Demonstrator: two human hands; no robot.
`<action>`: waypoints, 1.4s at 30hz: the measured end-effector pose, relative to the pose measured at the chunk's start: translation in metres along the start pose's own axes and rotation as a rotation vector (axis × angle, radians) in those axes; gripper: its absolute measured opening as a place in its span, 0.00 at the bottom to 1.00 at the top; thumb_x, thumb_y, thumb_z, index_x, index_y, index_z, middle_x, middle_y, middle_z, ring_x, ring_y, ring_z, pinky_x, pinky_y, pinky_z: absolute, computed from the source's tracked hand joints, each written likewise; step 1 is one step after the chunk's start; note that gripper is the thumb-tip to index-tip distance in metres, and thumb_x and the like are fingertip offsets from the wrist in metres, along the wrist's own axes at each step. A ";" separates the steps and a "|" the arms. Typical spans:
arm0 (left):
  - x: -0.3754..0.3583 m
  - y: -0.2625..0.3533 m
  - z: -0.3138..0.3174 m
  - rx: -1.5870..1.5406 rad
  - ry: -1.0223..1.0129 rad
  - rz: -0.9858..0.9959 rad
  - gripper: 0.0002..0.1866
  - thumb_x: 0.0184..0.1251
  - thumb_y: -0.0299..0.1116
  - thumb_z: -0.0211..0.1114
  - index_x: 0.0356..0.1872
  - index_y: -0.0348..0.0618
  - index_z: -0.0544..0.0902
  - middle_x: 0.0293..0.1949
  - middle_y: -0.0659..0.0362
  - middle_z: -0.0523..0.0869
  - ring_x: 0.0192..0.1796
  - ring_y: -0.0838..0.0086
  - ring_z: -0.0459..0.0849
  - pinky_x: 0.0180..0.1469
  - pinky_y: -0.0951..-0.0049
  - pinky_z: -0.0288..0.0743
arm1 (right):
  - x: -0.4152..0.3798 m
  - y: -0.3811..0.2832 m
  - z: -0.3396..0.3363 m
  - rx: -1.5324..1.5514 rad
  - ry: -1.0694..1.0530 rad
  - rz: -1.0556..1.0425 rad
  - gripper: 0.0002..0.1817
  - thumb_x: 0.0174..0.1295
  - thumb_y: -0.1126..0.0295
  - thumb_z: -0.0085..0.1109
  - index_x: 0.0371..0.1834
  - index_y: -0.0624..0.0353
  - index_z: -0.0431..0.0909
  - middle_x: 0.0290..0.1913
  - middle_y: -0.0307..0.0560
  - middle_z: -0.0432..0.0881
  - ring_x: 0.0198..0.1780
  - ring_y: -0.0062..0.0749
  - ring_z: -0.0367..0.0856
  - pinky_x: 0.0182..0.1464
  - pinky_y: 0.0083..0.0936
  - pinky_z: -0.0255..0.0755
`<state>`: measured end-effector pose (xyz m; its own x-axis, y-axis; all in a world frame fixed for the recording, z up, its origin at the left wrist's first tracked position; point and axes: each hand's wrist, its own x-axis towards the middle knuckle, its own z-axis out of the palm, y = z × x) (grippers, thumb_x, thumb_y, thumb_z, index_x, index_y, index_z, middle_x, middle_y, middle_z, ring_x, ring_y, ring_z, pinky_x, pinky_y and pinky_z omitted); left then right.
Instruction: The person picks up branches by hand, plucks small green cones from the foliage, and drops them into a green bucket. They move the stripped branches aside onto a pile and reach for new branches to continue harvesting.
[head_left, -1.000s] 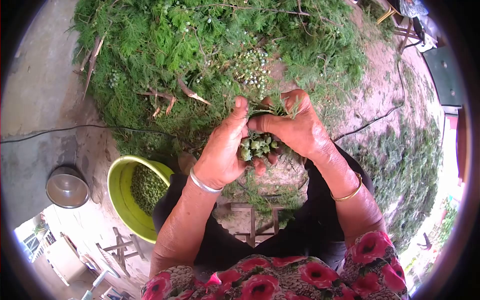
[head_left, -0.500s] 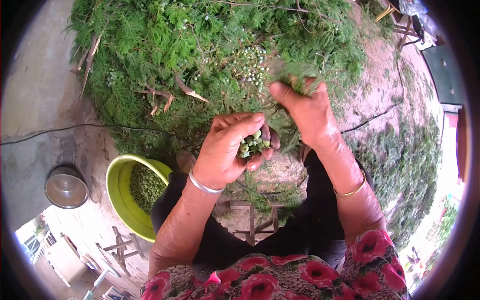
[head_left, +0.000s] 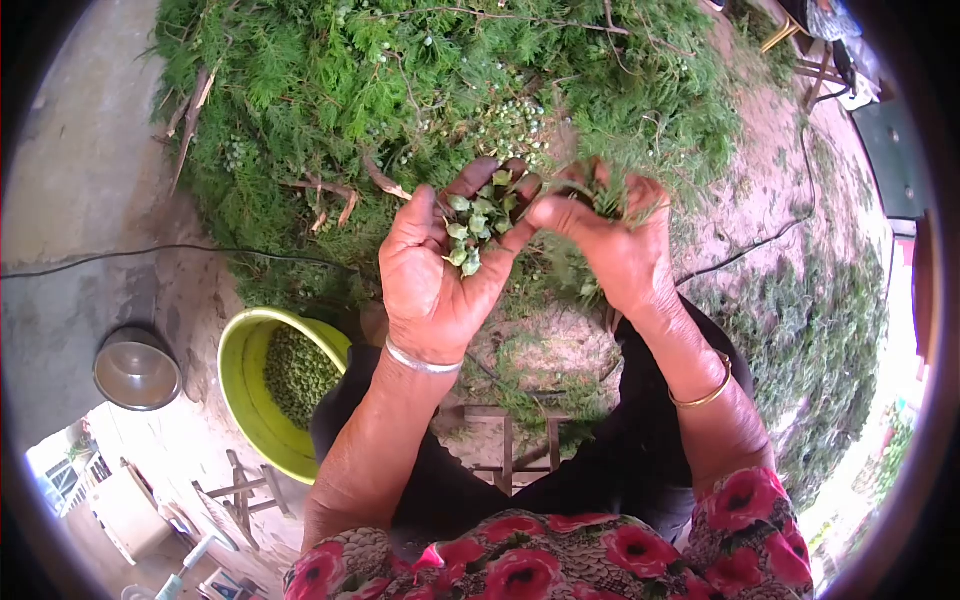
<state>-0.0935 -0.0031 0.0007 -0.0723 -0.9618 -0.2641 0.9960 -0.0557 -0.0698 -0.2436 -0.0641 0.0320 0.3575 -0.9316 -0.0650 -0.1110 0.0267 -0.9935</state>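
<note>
green cones (head_left: pixel 475 222) lie in open left grip (head_left: pixel 440 265); right grip (head_left: pixel 610 240) pinches sprig (head_left: pixel 605 195).

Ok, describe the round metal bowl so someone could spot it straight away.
Start at the big heap of green cuttings, then drop to the yellow-green plastic basin of green cones at its lower left. Just left of that, on bare concrete, sits the small shiny steel bowl, the only grey, empty vessel.

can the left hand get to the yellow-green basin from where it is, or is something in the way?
Probably yes. The left hand, cupping green cones, is up by the right hand. The basin sits open-topped below and left of it, with nothing between them.
</note>
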 end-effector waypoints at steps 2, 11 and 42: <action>0.000 0.001 0.000 0.011 -0.064 -0.009 0.25 0.69 0.42 0.51 0.54 0.27 0.71 0.56 0.37 0.73 0.60 0.44 0.71 0.64 0.45 0.64 | -0.007 0.002 0.008 0.139 -0.015 -0.013 0.07 0.50 0.73 0.69 0.29 0.62 0.82 0.30 0.40 0.84 0.35 0.20 0.81 0.40 0.21 0.73; 0.003 -0.008 -0.002 0.157 0.048 0.006 0.23 0.70 0.42 0.51 0.52 0.28 0.74 0.57 0.39 0.73 0.64 0.49 0.68 0.67 0.48 0.60 | -0.012 0.018 0.012 -0.328 -0.150 -0.179 0.05 0.53 0.76 0.61 0.33 0.62 0.79 0.23 0.52 0.77 0.26 0.27 0.79 0.30 0.31 0.72; 0.001 -0.003 0.004 0.292 0.094 -0.045 0.18 0.62 0.31 0.55 0.46 0.24 0.75 0.43 0.39 0.81 0.45 0.53 0.82 0.43 0.58 0.82 | 0.000 0.019 0.003 0.021 0.171 -0.210 0.06 0.52 0.82 0.55 0.34 0.68 0.78 0.33 0.42 0.83 0.35 0.18 0.76 0.34 0.20 0.70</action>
<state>-0.0965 -0.0052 0.0047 -0.1073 -0.9282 -0.3562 0.9636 -0.1854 0.1928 -0.2427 -0.0622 0.0132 0.2083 -0.9652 0.1581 -0.0311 -0.1681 -0.9853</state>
